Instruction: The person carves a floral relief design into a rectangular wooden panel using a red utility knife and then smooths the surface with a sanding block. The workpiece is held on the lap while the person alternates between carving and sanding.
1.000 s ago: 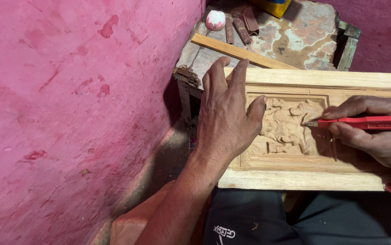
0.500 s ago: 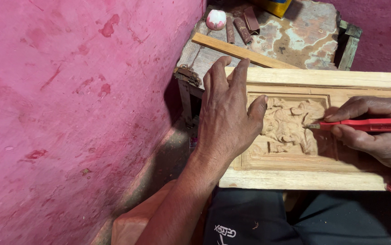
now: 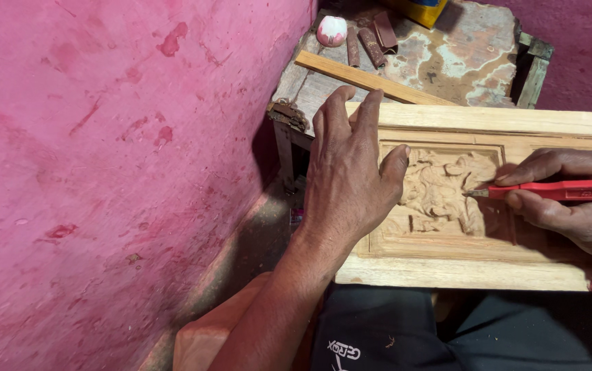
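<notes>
Pale carved wooden panel (image 3: 447, 199) lies across the person's lap, between both hands. Left hand (image 3: 347, 175) rests flat on its left end, fingers spread; right hand (image 3: 571, 199) grips a red pencil (image 3: 550, 190), tip on the relief. Behind stands a worn table (image 3: 447, 55).

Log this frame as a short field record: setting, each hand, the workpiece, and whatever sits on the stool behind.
setting: pink wall at left, worn stool behind
workpiece: carved wooden panel across the lap
left hand: flat, fingers spread, pressing the panel's left end
right hand: grips red pencil, tip at the relief carving
on stool: wooden strip, small pink-and-white ball, brown pieces
</notes>
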